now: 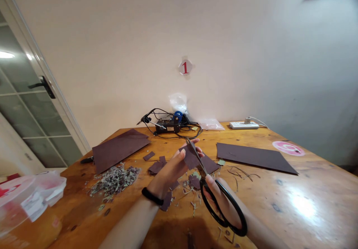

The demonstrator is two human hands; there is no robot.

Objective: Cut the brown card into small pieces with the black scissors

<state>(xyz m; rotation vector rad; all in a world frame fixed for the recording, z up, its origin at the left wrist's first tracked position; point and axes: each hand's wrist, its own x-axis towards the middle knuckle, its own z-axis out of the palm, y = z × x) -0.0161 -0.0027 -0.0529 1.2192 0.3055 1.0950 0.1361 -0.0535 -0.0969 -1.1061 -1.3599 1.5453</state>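
Note:
My left hand (175,163), with a black band at the wrist, pinches a small dark brown sheet (190,157) that looks like sandpaper or stiff paper. In my right hand (219,196) is a pair of scissors (235,213) with large black handles. Their blades lie across the brown sheet, pointing away from me. Under my hands, several cut brown pieces (194,181) and thin scraps are scattered over the wooden table (279,208). To the left of my left hand sits a pile of grey-green dried leaf bits (116,180).
Large brown sheets lie at the left (120,148) and right (254,157). At the back stand a black device with cables (167,125) and a white power strip (243,125). A plastic bag (36,193) is at the near left; a pink round sticker (288,148) is far right.

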